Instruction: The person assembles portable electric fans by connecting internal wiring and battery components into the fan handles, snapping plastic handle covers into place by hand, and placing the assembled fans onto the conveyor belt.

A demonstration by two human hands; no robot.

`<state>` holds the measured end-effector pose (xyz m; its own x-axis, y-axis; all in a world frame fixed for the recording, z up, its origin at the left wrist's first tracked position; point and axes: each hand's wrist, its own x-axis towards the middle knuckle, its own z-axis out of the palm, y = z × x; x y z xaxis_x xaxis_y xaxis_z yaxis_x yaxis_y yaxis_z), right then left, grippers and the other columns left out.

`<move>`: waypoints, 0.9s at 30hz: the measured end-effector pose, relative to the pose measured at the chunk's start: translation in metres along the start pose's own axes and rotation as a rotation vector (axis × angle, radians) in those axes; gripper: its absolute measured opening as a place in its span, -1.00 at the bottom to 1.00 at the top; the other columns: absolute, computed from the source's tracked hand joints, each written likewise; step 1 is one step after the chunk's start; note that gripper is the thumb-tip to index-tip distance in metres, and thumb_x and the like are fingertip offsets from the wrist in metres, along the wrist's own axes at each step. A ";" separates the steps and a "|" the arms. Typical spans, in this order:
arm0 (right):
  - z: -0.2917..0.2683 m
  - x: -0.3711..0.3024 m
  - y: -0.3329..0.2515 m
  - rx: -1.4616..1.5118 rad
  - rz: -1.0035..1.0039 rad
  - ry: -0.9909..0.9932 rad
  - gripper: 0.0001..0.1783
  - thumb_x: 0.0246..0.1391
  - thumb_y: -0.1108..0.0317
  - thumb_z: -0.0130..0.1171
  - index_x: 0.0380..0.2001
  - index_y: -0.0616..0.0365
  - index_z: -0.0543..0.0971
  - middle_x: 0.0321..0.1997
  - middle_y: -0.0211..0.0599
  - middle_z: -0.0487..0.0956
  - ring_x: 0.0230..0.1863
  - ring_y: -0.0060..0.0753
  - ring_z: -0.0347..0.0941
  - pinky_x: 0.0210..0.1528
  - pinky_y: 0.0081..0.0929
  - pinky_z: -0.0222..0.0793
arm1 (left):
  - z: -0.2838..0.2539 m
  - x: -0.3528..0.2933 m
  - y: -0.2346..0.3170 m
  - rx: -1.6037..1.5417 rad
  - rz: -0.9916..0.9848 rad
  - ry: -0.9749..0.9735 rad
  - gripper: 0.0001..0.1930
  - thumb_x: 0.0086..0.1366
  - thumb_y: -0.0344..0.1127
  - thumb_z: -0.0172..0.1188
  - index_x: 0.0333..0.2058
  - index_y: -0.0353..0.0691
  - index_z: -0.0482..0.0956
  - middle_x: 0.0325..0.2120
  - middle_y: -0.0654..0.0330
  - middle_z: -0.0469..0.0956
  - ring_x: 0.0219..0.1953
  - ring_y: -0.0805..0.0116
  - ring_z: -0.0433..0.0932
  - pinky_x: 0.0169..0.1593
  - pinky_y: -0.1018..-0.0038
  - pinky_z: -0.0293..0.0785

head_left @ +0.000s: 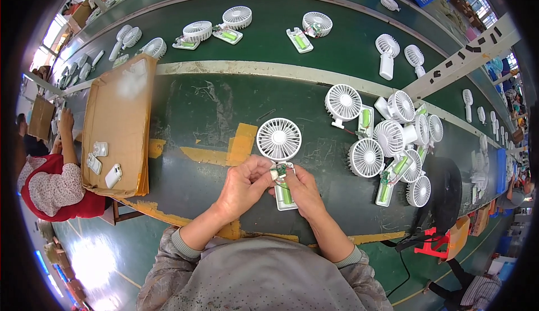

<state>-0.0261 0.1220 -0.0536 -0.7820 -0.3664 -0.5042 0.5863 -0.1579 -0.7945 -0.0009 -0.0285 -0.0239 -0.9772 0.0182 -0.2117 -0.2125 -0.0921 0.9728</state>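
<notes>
A white handheld fan (279,139) lies in front of me, its round grille away from me and its opened handle shell (288,205) towards me. A green battery (287,194) sits in the shell. At the joint between head and handle is a small green circuit board (282,170) with thin wires. My left hand (245,185) closes thumb and finger on a small whitish part (274,174) at the board's left side. From the right, my right hand (305,189) pinches at the board's edge and wires, beside the shell; its fingertips partly hide what they grip.
Several fans (389,137) are piled on the right of the bench, some with open handles. A cardboard tray (117,125) with white shell parts stands left. Beyond a pale rail (241,68), more fans lie on a green belt (269,35). A co-worker (59,182) sits left.
</notes>
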 end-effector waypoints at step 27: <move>-0.009 -0.007 -0.011 0.294 0.082 -0.103 -0.54 0.26 0.13 -0.27 -0.13 0.38 0.37 -0.19 -0.09 0.51 -0.26 -0.33 0.51 -0.18 -0.47 0.46 | -0.002 0.000 0.007 0.694 0.401 -0.031 -0.93 0.14 -0.53 0.07 -0.37 -0.35 0.48 -0.57 0.09 0.54 -0.53 0.25 0.55 -0.46 0.46 0.43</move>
<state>-0.0291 0.1345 -0.0442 -0.7128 -0.4776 -0.5136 0.6943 -0.3770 -0.6130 -0.0027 -0.0313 -0.0169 -0.9767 0.1435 0.1593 0.2123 0.5428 0.8126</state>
